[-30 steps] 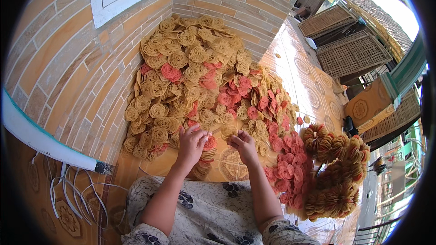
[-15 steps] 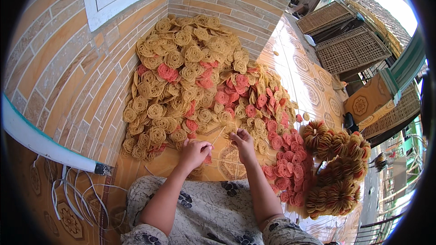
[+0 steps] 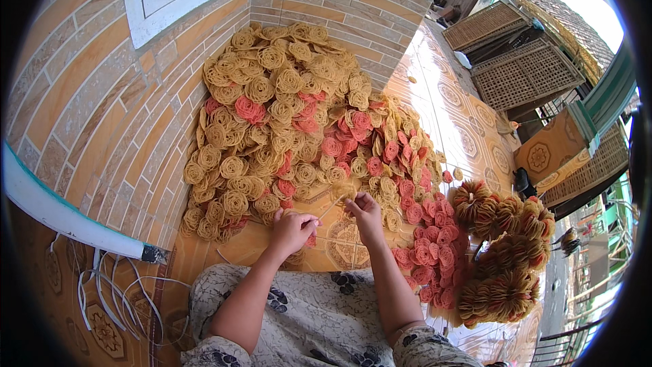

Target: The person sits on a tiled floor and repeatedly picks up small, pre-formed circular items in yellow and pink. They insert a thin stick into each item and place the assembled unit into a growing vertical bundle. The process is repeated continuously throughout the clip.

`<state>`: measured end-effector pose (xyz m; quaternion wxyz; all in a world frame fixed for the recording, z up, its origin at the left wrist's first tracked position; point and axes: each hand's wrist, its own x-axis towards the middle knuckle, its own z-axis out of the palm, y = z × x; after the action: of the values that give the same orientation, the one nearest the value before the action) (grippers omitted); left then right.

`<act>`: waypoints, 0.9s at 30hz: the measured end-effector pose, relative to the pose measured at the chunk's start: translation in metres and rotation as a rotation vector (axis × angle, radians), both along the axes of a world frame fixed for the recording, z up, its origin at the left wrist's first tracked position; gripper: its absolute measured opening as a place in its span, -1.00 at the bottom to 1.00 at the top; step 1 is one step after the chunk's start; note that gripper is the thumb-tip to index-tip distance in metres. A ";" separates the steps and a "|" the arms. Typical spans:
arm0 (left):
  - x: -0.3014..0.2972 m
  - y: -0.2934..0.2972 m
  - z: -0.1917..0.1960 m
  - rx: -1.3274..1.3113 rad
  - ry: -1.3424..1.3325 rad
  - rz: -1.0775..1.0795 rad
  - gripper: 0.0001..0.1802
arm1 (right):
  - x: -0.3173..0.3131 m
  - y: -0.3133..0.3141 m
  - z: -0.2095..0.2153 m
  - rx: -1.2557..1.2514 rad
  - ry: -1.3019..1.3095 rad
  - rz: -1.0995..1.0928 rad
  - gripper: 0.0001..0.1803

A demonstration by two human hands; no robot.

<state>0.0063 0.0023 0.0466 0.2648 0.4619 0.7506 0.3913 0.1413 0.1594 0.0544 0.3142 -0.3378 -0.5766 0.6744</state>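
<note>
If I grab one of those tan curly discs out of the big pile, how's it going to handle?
Probably light and stiff: each tan disc is an open coil of thin strands that keeps its shape in the pile. Likely brittle too, since the strands look dry and fine. Being flat, it should slide off its neighbours rather than roll. The right hand pinches one edge-on with no visible sag.

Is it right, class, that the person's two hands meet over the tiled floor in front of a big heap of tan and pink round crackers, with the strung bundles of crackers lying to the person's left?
Not quite. The head view shows the strung bundles lying to the person's right, not left. The rest holds: the left hand and right hand meet over the tiled floor, in front of the heap of tan and pink round crackers.
</note>
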 end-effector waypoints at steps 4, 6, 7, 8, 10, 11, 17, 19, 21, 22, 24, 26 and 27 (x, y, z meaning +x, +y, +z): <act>0.000 0.000 0.002 -0.034 0.011 -0.016 -0.73 | -0.001 0.000 -0.004 -0.011 0.027 0.020 -0.85; 0.000 -0.001 0.004 -0.027 -0.014 -0.018 -0.73 | -0.002 0.000 -0.006 0.006 0.042 0.029 -0.83; 0.000 -0.001 0.005 -0.031 -0.017 -0.020 -0.73 | -0.002 0.000 -0.007 -0.008 0.047 0.037 -0.82; -0.001 -0.001 0.006 -0.030 -0.034 -0.029 -0.72 | -0.002 0.000 -0.007 0.041 0.043 0.036 -0.82; -0.004 -0.001 0.006 -0.040 -0.048 -0.047 -0.72 | -0.002 0.000 -0.008 0.082 0.016 0.032 -0.81; -0.004 -0.001 0.006 -0.021 -0.074 -0.053 -0.73 | -0.002 0.000 -0.008 0.121 0.002 0.034 -0.81; -0.007 0.000 -0.002 0.058 -0.654 -0.085 -0.75 | -0.001 -0.002 -0.005 -0.007 0.093 0.065 -0.82; -0.007 0.000 -0.005 0.051 -0.843 -0.096 -0.75 | 0.000 -0.002 -0.004 -0.069 0.125 0.090 -0.82; -0.005 -0.001 -0.007 0.082 -0.967 -0.094 -0.74 | 0.000 -0.002 -0.003 -0.060 0.143 0.099 -0.81; -0.003 -0.001 -0.008 0.083 -1.027 -0.083 -0.73 | 0.000 -0.001 -0.002 -0.069 0.141 0.108 -0.81; 0.000 0.000 -0.008 0.103 -1.046 -0.072 -0.72 | 0.001 0.000 -0.001 -0.029 0.142 0.107 -0.82; 0.002 0.001 -0.007 0.099 -1.027 -0.067 -0.72 | 0.002 0.001 -0.001 -0.085 0.148 0.107 -0.82; 0.003 0.001 -0.007 0.090 -0.998 -0.072 -0.72 | 0.002 0.001 0.000 -0.158 0.157 0.106 -0.82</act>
<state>0.0092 0.0033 0.0397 0.5848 0.2548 0.4985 0.5870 0.1433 0.1605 0.0545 0.2948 -0.2766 -0.5124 0.7577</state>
